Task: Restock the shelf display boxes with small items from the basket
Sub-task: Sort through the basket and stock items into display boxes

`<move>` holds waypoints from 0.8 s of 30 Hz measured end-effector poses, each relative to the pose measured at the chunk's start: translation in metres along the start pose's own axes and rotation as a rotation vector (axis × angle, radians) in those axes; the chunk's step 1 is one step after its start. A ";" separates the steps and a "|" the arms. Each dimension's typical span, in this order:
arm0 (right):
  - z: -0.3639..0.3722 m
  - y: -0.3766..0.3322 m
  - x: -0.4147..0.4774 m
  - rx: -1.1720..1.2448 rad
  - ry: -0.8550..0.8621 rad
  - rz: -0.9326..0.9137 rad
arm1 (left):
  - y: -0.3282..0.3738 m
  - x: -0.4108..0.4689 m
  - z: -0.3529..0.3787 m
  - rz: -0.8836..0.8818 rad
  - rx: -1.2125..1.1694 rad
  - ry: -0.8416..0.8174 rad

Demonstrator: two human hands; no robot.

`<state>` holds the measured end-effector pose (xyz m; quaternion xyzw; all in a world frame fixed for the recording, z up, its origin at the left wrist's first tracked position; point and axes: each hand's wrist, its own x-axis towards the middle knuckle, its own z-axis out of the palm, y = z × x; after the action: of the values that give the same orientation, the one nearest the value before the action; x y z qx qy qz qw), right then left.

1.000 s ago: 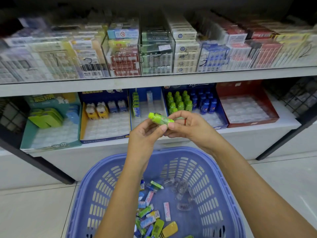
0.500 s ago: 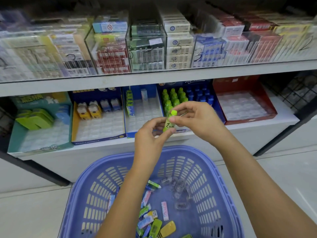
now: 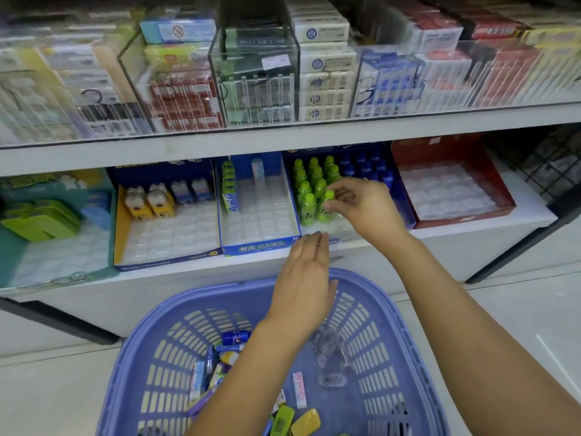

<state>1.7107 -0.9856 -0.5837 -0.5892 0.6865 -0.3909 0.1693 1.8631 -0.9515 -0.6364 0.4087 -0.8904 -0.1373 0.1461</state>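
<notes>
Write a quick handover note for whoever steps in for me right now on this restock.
Left hand: open, holds nothing, above the basket rim.
Right hand: fingers pinch a green bottle, setting it upright in front of the green rows in the dark blue display box.
Done: this bottle is nearly seated.
Left: small items lie in the basket; the red box tray looks empty, the light blue box mostly so.
</notes>
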 end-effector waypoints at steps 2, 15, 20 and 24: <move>0.002 0.000 0.004 -0.054 -0.042 0.014 | -0.002 0.001 0.000 0.003 -0.003 0.001; 0.007 -0.017 -0.011 -0.284 0.053 0.074 | -0.041 -0.032 -0.028 -0.205 -0.582 0.221; 0.040 -0.038 -0.054 -0.266 -0.302 0.042 | -0.101 -0.067 -0.008 -0.534 -0.308 -0.201; 0.112 -0.022 -0.097 -0.334 -0.816 0.083 | -0.138 -0.105 0.034 -0.640 -0.119 -0.491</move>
<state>1.8275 -0.9322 -0.6615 -0.6864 0.6404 -0.0026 0.3446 2.0108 -0.9529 -0.7339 0.6112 -0.7170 -0.3206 -0.0973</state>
